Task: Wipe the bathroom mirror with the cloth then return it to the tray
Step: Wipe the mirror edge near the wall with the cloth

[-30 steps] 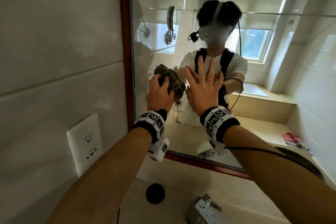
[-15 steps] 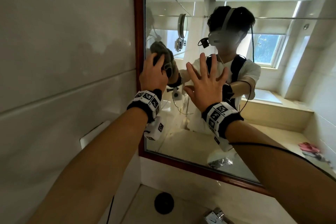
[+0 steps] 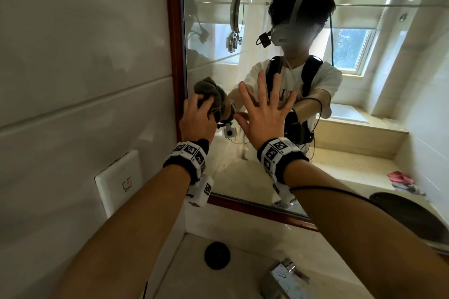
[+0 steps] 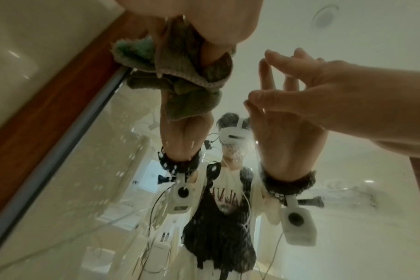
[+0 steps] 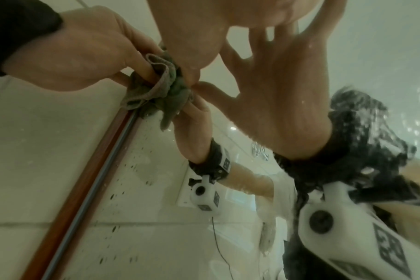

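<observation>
Spotted mirror (image 3: 243, 177), tiled bathroom wall (image 3: 85, 56)

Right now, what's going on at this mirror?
A person is wiping the bathroom mirror. Their left hand grips a bunched grey-green cloth and presses it on the glass near the mirror's left wooden frame. Their right hand is spread open, flat toward the glass beside it. No tray is in view; the cloth has yet to go back.

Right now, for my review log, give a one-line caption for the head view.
Left hand presses a bunched cloth against the mirror beside its wooden frame; right hand is spread open.
</observation>
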The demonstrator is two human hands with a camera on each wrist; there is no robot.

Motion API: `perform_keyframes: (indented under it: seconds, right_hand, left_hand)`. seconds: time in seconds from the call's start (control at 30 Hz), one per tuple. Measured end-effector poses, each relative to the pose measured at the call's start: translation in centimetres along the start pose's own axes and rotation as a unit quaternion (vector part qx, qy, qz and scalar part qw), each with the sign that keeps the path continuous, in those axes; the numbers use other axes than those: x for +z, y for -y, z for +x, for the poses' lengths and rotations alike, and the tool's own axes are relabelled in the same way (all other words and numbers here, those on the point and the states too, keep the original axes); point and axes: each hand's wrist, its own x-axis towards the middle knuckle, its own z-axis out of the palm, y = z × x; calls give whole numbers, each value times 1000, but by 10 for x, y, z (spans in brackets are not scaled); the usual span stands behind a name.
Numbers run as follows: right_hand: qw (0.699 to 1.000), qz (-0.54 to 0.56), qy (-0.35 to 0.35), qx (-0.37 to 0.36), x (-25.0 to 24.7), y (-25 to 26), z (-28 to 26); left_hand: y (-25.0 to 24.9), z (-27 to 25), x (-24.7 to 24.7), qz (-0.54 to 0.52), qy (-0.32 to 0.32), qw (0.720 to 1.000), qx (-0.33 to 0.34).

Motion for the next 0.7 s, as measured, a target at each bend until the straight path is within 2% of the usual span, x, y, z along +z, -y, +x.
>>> perform_keyframes:
  seconds: [0.2, 0.5, 0.6, 0.7]
  right_hand:
    - [1000, 2, 8, -9, 6, -3, -6]
    - [1000, -4, 18, -15, 7, -2, -8]
    - [1000, -6, 19, -17, 8, -3, -9]
    - [1000, -7, 15, -18, 12, -3, -10]
  left_hand:
    - [0, 4, -11, -14, 41, 999, 0]
    - [-19, 77, -32, 33, 54, 997, -38]
    - [-18, 73, -30, 16, 46, 997, -52]
    - [-4, 46, -23, 23, 58, 996, -68]
